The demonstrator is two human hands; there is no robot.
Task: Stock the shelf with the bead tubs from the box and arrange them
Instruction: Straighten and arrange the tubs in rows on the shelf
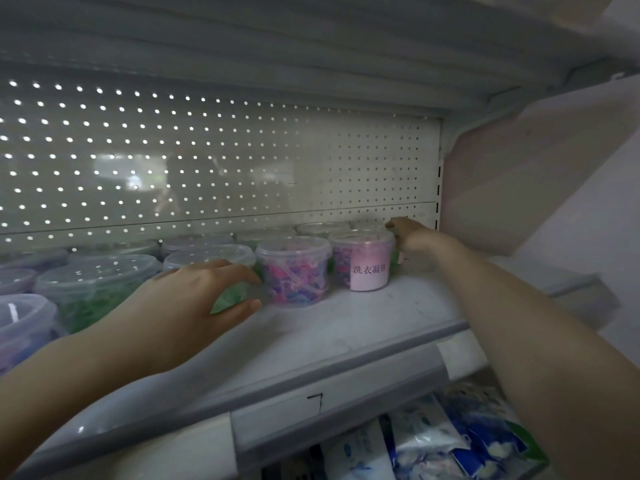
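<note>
Several clear lidded bead tubs stand in rows on the white shelf (363, 317). My left hand (194, 296) curls its thumb and fingers round a green bead tub (230, 296) in the front row. To its right stand a pink-and-blue bead tub (294, 271) and a tub with a pink label (367, 263). My right hand (410, 235) reaches to the back right corner. There its fingers lie over the lid and its thumb runs down the side of a green tub (394, 259), which is mostly hidden behind the labelled one.
A perforated back panel (242, 161) closes the shelf behind, and another shelf hangs low overhead. More tubs (93, 282) fill the left side. The shelf's front rail (311, 400) carries a handwritten 7. Blue-and-white packets (450, 441) lie on the shelf below.
</note>
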